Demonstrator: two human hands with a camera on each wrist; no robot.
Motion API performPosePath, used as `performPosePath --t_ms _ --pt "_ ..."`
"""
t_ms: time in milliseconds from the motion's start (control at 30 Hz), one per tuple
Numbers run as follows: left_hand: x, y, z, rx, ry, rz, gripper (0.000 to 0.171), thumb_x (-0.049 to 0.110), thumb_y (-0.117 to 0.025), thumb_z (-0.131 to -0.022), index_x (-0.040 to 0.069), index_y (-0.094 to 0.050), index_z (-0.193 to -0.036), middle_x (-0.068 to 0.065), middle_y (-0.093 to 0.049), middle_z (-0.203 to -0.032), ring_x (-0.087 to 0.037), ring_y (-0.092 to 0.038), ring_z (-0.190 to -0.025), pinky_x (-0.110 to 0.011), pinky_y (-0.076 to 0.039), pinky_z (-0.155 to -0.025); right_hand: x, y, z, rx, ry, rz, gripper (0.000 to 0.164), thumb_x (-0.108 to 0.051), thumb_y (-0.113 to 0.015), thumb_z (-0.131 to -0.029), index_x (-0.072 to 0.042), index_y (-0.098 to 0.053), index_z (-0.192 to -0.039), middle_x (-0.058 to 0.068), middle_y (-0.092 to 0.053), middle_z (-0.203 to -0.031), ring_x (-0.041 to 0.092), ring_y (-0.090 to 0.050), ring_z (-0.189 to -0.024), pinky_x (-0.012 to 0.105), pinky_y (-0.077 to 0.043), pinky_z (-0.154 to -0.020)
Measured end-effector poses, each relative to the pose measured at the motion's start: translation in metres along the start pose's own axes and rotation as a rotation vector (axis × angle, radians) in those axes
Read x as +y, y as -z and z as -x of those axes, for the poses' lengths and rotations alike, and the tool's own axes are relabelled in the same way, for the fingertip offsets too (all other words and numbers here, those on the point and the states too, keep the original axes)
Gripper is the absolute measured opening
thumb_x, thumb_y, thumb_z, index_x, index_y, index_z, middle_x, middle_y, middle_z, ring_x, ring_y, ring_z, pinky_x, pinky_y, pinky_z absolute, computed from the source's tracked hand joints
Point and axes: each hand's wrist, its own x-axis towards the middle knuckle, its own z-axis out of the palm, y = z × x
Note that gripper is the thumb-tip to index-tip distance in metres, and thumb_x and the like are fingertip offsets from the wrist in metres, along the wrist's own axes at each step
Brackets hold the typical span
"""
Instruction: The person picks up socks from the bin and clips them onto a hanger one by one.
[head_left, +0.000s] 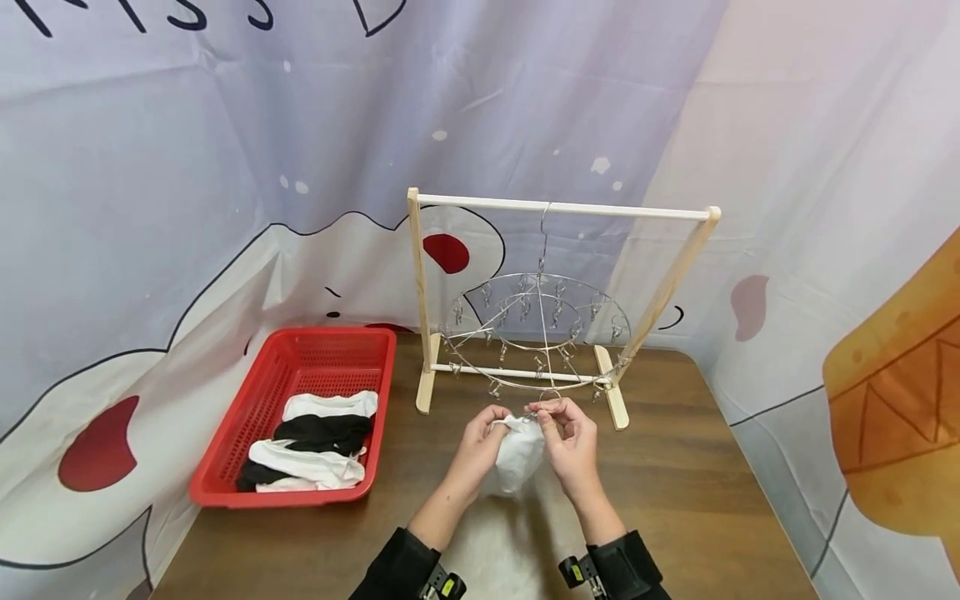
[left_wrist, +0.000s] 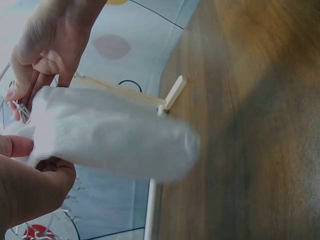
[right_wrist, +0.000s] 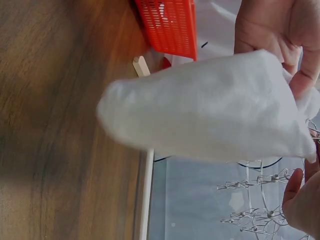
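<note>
A white sock [head_left: 519,457] hangs between my hands in front of the drying hanger, its closed end downward. My left hand [head_left: 480,446] pinches the sock's upper edge between thumb and fingers. At the other side of that edge, my right hand [head_left: 573,448] pinches a small metal clip [left_wrist: 22,112]; the clip sits right at the sock's top corner. The clip belongs to the round wire hanger [head_left: 545,242], which tilts down toward my hands. In the right wrist view the sock [right_wrist: 200,110] covers part of the scene behind it.
The hanger hooks over the white bar [head_left: 480,202] of a wooden stand [head_left: 422,283] at the table's back. Several clips dangle from its rings. To the left, a red plastic basket [head_left: 258,375] holds white socks [head_left: 307,460] and black socks [head_left: 322,432]. A patterned curtain [head_left: 337,125] hangs behind the table [head_left: 675,467].
</note>
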Motion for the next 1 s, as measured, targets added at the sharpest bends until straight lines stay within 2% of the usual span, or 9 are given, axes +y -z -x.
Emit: performPosePath --t_ms 167,367,467,567,633,700,800,900,1000 --pt "0.0 0.002 -0.001 -0.049 0.003 -0.035 0.015 0.008 -0.052 -0.1 -0.001 -0.062 -0.108 -0.003 -0.064 -0.096 -0.013 -0.059 -0.078 -0.024 -0.048 -0.067 0.001 0.001 0.003 -0.006 -0.019 -0.03 0.005 0.017 -0.059 -0.094 0.015 -0.063 -0.094 0.03 -0.07 -0.094 0.013 -0.074 -0.09 0.022 -0.056 -0.086" --pt "-0.001 0.001 -0.003 -0.076 -0.07 -0.072 0.014 0.008 -0.051 -0.103 0.001 -0.063 -0.107 -0.008 -0.066 -0.105 -0.014 -0.058 -0.09 -0.026 -0.047 -0.077 0.002 0.003 0.006 -0.038 -0.095 -0.035 0.01 0.01 -0.059 -0.098 0.017 -0.061 -0.104 0.031 -0.07 -0.102 0.011 -0.072 -0.097 0.023 -0.055 -0.092" --pt "-0.001 0.0 0.0 0.005 -0.271 -0.214 0.009 0.005 -0.059 -0.098 0.006 -0.065 -0.104 -0.005 -0.072 -0.097 -0.01 -0.059 -0.076 -0.021 -0.047 -0.067 0.001 0.004 0.007 -0.048 -0.12 -0.039 0.018 0.005 -0.057 -0.101 0.018 -0.058 -0.113 0.027 -0.07 -0.11 0.012 -0.071 -0.102 0.023 -0.053 -0.095" --pt "-0.003 0.001 0.0 0.168 -0.614 -0.388 0.019 -0.003 -0.066 -0.088 0.008 -0.067 -0.103 -0.004 -0.075 -0.093 -0.012 -0.065 -0.072 -0.019 -0.051 -0.06 0.001 0.008 0.01 -0.029 -0.134 -0.026 0.023 0.003 -0.055 -0.103 0.017 -0.056 -0.122 0.028 -0.069 -0.115 0.011 -0.07 -0.107 0.023 -0.052 -0.097" --pt "-0.001 0.007 -0.006 0.265 -0.811 -0.484 0.028 -0.008 -0.066 -0.084 0.006 -0.067 -0.108 -0.004 -0.075 -0.102 -0.017 -0.067 -0.083 -0.021 -0.054 -0.066 0.001 0.012 0.013 -0.001 -0.143 -0.01 0.026 0.003 -0.054 -0.104 0.016 -0.055 -0.125 0.03 -0.069 -0.114 0.011 -0.069 -0.108 0.022 -0.052 -0.096" --pt "0.005 0.017 -0.015 0.312 -0.917 -0.596 0.035 -0.008 -0.065 -0.084 0.002 -0.066 -0.118 -0.009 -0.072 -0.117 -0.025 -0.066 -0.103 -0.029 -0.056 -0.083 0.0 0.017 0.015 0.04 -0.15 0.01 0.027 0.002 -0.054 -0.104 0.015 -0.055 -0.127 0.032 -0.068 -0.112 0.01 -0.069 -0.105 0.02 -0.052 -0.094" --pt "0.016 0.038 -0.033 0.313 -0.924 -0.844 0.043 0.0 -0.065 -0.089 0.004 -0.062 -0.132 -0.013 -0.059 -0.143 -0.034 -0.054 -0.128 -0.047 -0.047 -0.105 0.001 0.025 0.016 0.113 -0.153 0.054 0.027 0.001 -0.055 -0.104 0.014 -0.056 -0.127 0.032 -0.069 -0.108 0.008 -0.07 -0.099 0.018 -0.054 -0.086" --pt "0.024 0.057 -0.048 0.27 -0.875 -1.056 0.038 0.011 -0.07 -0.093 0.009 -0.065 -0.131 -0.017 -0.047 -0.154 -0.04 -0.042 -0.141 -0.061 -0.039 -0.109 0.0 0.034 0.014 0.192 -0.132 0.106 0.028 0.0 -0.055 -0.104 0.014 -0.056 -0.128 0.031 -0.069 -0.104 0.006 -0.069 -0.093 0.016 -0.052 -0.079" --pt "0.027 0.066 -0.055 0.219 -0.844 -1.112 0.026 0.017 -0.074 -0.094 0.011 -0.07 -0.119 -0.02 -0.049 -0.152 -0.043 -0.04 -0.142 -0.066 -0.039 -0.106 0.0 0.042 0.012 0.277 -0.115 0.139 0.029 0.0 -0.056 -0.104 0.013 -0.054 -0.13 0.033 -0.069 -0.102 0.005 -0.068 -0.089 0.014 -0.049 -0.073"
